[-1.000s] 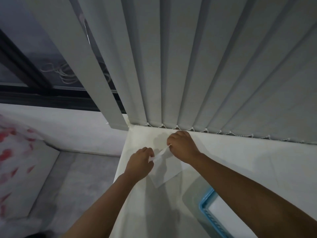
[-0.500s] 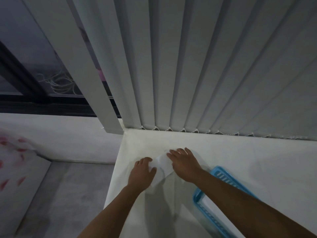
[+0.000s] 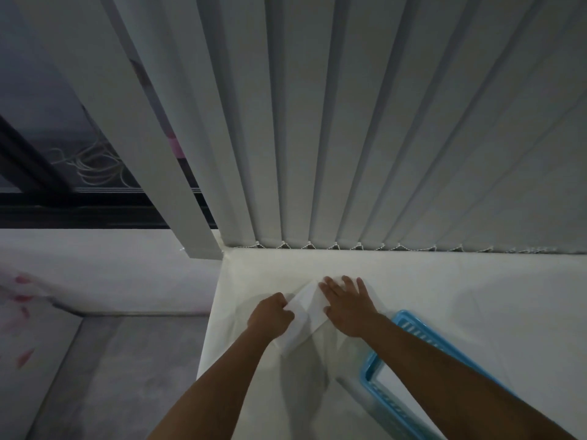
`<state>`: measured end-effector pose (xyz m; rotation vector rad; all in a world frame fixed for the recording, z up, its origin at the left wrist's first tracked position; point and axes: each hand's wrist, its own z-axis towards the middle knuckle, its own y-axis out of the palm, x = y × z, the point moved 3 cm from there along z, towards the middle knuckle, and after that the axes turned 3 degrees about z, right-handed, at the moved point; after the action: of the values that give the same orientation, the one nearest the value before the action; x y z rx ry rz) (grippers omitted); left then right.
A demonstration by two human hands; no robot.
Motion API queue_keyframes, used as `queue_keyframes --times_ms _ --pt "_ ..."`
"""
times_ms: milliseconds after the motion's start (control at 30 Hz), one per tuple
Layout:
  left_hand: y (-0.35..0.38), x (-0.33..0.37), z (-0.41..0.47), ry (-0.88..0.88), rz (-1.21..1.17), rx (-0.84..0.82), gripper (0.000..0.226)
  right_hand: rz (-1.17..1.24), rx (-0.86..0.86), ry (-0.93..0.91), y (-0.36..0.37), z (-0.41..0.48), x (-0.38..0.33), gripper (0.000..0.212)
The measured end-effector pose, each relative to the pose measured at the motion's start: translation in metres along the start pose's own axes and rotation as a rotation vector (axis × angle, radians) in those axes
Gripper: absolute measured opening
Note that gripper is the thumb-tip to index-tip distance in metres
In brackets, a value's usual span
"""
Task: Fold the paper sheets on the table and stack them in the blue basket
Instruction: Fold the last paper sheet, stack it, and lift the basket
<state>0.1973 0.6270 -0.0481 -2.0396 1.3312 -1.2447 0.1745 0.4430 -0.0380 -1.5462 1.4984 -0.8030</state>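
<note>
The paper sheet [image 3: 306,308] looks matt and creased, the basket [image 3: 409,331] smooth glossy plastic, the desk [image 3: 444,287] matt.

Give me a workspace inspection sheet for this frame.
Surface: table under a white cover, creased near the hands.
Job's things: paper sheet part-folded, lying on the table; blue basket near right, beside the right forearm, with something white inside, cannot tell what.
Clutter: nothing seen.
Grippers: left hand curled, pinches the sheet's left edge; right hand flat, fingers straight, presses on the sheet.
Cables: pale coiled cord behind the window glass, off the table.
Surroundings: vertical blinds hang at the table's far edge; dark window frame at left; grey floor below left.
</note>
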Motion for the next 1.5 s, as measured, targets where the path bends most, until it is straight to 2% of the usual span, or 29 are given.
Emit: queue_keyframes --times_ms 100,167,233,267,300,400,467,533,633,700,833,900,967,1033,1133,1233,1367,1500 --pt "-0.009 -0.001 -0.003 -0.032 -0.211 -0.03 0.017 0.159 0.133 0.068 -0.011 -0.012 -0.004 0.054" --pt "-0.012 -0.001 -0.01 -0.095 -0.536 -0.046 0.011 0.443 0.302 0.139 -0.019 -0.032 -0.013 0.042" --pt "-0.012 0.003 -0.023 -0.138 -0.924 -0.107 0.017 0.797 0.45 0.22 -0.023 -0.059 -0.027 0.021" --pt "-0.011 0.007 -0.03 -0.136 -1.06 -0.129 0.019 0.94 0.478 0.275 -0.024 -0.074 -0.034 0.013" --pt "-0.01 0.011 -0.036 -0.127 -1.135 -0.128 0.019 1.033 0.465 0.329 -0.022 -0.085 -0.04 0.014" --pt "-0.005 0.023 -0.058 -0.088 -1.275 -0.068 0.014 1.186 0.281 0.467 -0.009 -0.109 -0.057 0.034" --pt "0.001 0.03 -0.072 -0.063 -1.295 -0.018 0.013 1.407 0.193 0.55 -0.003 -0.117 -0.066 0.039" --pt "0.01 0.035 -0.088 -0.032 -1.275 0.017 0.016 1.595 0.185 0.61 -0.002 -0.123 -0.071 0.038" --pt "0.021 0.038 -0.11 -0.03 -1.302 0.01 0.022 1.829 0.278 0.602 -0.003 -0.13 -0.075 0.02" --pt "0.025 0.037 -0.119 -0.039 -1.385 -0.013 0.024 1.818 0.352 0.559 -0.003 -0.138 -0.075 0.01" --pt "0.018 0.033 -0.12 -0.087 -1.5 -0.001 0.026 1.639 0.46 0.556 0.0 -0.157 -0.065 0.02" --pt "0.017 0.037 -0.122 -0.087 -1.523 -0.003 0.025 1.658 0.512 0.574 0.003 -0.168 -0.055 0.026" --pt "0.022 0.048 -0.126 -0.072 -1.529 -0.035 0.024 1.81 0.523 0.571 0.005 -0.18 -0.049 0.025" --pt "0.032 0.064 -0.132 -0.054 -1.53 -0.088 0.026 2.073 0.446 0.496 0.005 -0.187 -0.047 0.014" --pt "0.048 0.085 -0.141 -0.045 -1.52 -0.127 0.024 2.264 0.42 0.425 0.007 -0.195 -0.04 0.023" --pt "0.057 0.099 -0.146 -0.036 -1.511 -0.137 0.021 2.243 0.527 0.487 0.008 -0.208 -0.02 0.019" --pt "0.063 0.11 -0.147 -0.051 -1.5 -0.141 0.027 2.115 0.574 0.552 0.017 -0.23 0.014 0.014" --pt "0.071 0.122 -0.152 -0.062 -1.331 -0.079 0.021 2.026 0.604 0.582 0.028 -0.254 0.044 0.01"
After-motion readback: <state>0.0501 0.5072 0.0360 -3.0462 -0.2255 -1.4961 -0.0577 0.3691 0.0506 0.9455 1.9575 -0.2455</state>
